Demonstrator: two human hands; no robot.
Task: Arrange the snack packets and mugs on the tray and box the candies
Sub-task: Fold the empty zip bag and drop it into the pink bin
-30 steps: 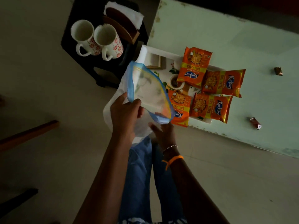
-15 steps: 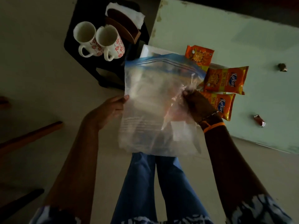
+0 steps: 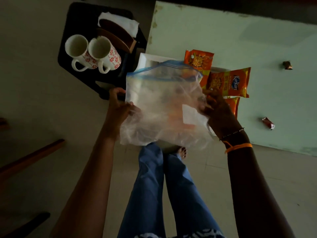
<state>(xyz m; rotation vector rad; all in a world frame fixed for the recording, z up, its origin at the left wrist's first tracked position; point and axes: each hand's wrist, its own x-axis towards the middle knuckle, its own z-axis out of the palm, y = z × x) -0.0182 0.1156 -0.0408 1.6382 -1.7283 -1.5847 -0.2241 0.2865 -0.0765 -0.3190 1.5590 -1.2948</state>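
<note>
- Mostly hidden behind the clear zip bag (image 3: 163, 103): the white tray (image 3: 145, 61) and some snack packets (image 3: 229, 82).
- Left hand (image 3: 118, 107) and right hand (image 3: 217, 112) pinch the bag's sides.
- Mugs (image 3: 92, 52) sit far left; candies (image 3: 268, 123) on the surface (image 3: 257, 40), right.

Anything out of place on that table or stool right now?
Two wrapped candies lie loose on the green table, far from the tray. Both mugs sit on the black stool, not the tray. Both hands hold a clear zip bag hiding most of the tray.

A clear zip bag (image 3: 163, 103) hangs above the pale green table (image 3: 248, 36).
</note>
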